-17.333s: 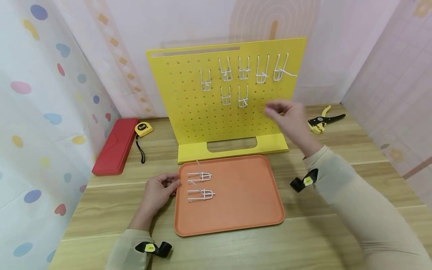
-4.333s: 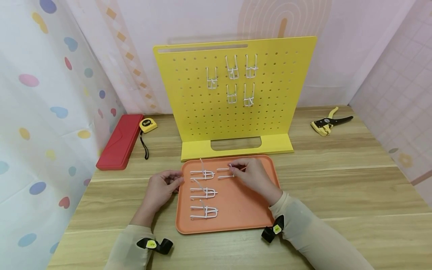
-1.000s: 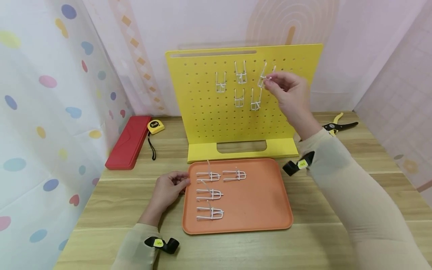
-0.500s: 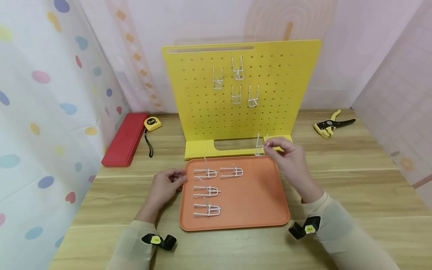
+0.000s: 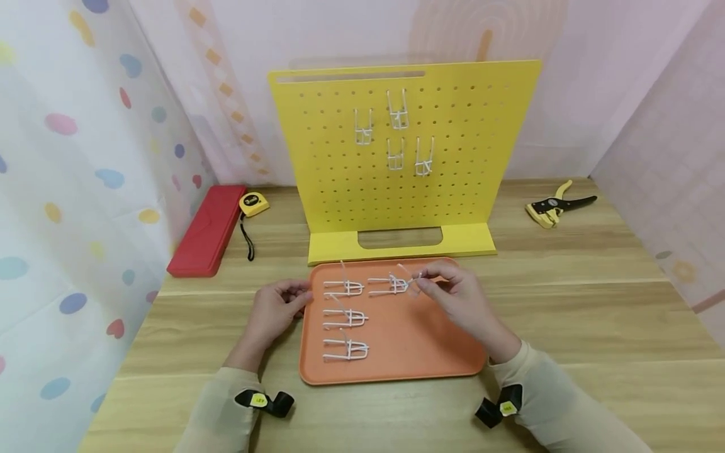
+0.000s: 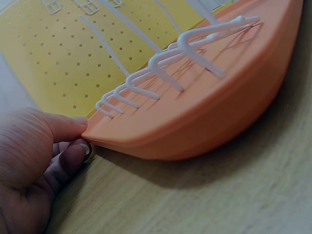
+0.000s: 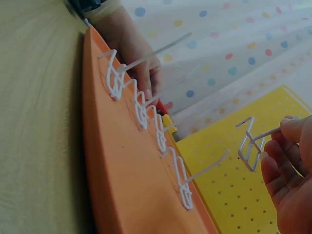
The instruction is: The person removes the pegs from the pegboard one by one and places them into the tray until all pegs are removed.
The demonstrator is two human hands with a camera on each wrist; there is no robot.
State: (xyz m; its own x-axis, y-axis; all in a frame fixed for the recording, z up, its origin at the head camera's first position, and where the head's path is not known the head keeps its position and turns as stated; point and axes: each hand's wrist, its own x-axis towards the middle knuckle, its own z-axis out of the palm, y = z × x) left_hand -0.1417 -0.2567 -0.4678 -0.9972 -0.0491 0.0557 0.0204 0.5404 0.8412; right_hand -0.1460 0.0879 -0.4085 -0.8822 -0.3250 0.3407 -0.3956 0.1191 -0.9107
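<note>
The left hand (image 5: pixel 275 313) lies at the left edge of the orange tray (image 5: pixel 416 349), its grip pinching the rim, thumb above and fingertips below, with the forearm rising from the lower left. Next come three white hooks (image 5: pixel 350 318) in a column on the tray, prongs leftward, then a fourth hook (image 5: pixel 391 292) at their upper right. The held hook (image 7: pixel 267 133) hangs just left of the right fingertips, overlapping that fourth one from above; blur hides its long axis. The right hand (image 5: pixel 461 301) is the nearer, its grip clamped on the hook's rod, forearm slanting in from the lower right.
</note>
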